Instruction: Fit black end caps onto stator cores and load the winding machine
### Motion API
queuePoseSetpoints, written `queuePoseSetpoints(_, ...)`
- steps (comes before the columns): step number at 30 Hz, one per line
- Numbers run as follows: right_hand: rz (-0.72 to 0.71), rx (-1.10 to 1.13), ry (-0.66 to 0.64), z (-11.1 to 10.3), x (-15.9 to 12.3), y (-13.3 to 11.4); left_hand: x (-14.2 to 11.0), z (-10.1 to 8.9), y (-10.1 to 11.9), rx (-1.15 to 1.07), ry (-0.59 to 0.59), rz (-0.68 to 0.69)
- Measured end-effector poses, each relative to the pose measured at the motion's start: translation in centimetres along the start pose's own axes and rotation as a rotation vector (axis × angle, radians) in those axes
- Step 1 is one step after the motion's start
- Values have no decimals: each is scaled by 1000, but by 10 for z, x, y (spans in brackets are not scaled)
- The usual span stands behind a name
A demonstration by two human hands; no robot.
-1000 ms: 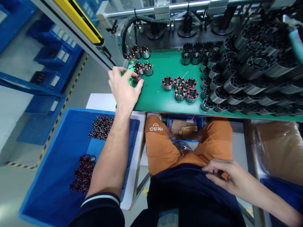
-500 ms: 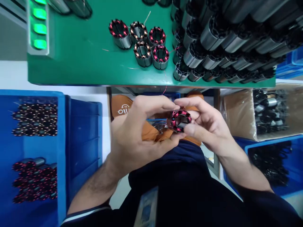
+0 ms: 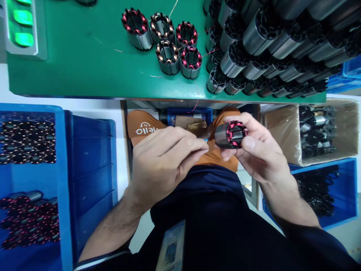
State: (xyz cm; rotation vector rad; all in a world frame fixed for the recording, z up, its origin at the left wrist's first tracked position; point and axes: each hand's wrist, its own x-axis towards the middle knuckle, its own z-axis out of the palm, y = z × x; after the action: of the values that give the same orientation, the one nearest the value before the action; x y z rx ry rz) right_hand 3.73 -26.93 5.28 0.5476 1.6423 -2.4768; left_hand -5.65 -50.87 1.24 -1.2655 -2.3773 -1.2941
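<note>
My right hand (image 3: 255,152) grips a small wound stator (image 3: 231,134) with red wire coils, tilted on its side above my lap. My left hand (image 3: 163,162) sits just left of it with thumb and fingers pinched together, apparently on a thin wire end too fine to make out. Both hands hover below the front edge of the green bench (image 3: 84,71). A cluster of several wound stators (image 3: 166,41) stands on the bench above my hands.
Many bare black-and-silver stator cores (image 3: 267,49) are stacked at the bench's right. Blue bins (image 3: 64,180) at the left hold wound stators. A cardboard box (image 3: 284,131) and a blue bin (image 3: 346,188) at the right hold dark parts. Green lit buttons (image 3: 22,26) sit at the bench's left.
A second ago my left hand reached across the bench and my right lay on my lap; then both met at the stator. Now the right hand turned it sideways and the left pinches beside it.
</note>
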Motion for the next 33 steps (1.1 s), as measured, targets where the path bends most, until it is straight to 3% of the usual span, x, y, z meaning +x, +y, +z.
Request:
queuePoseSetpoints(2,-84,-108,84,-2,-4,-4,-10,7,-14,40,-90,-2)
queuePoseSetpoints(4,-173,-221,141,-3,-8,-7,-17,12,-21,-20,-144,-94)
queuePoseSetpoints(8,-242,-328,132,2,-11,-6,-8,9,-7,-358,74,-325)
queuePoseSetpoints(12,-224,-360,116,9,-8,-1,13,5,17,-488,195,-266)
queuePoseSetpoints(17,-146,-276,9,-1,-11,-1,1,32,0,-728,-3,-389)
queuePoseSetpoints(20,-133,-203,-73,-10,-15,1,-12,46,-15,-809,35,-495)
queuePoseSetpoints(23,-129,-200,-100,-13,-14,7,-11,41,-15,-880,65,-500)
queuePoseSetpoints(29,-169,-200,-159,-12,-8,23,7,18,4,-968,-41,-442)
queuePoseSetpoints(33,-178,-200,-157,-15,-10,29,-2,24,6,-899,-125,-484)
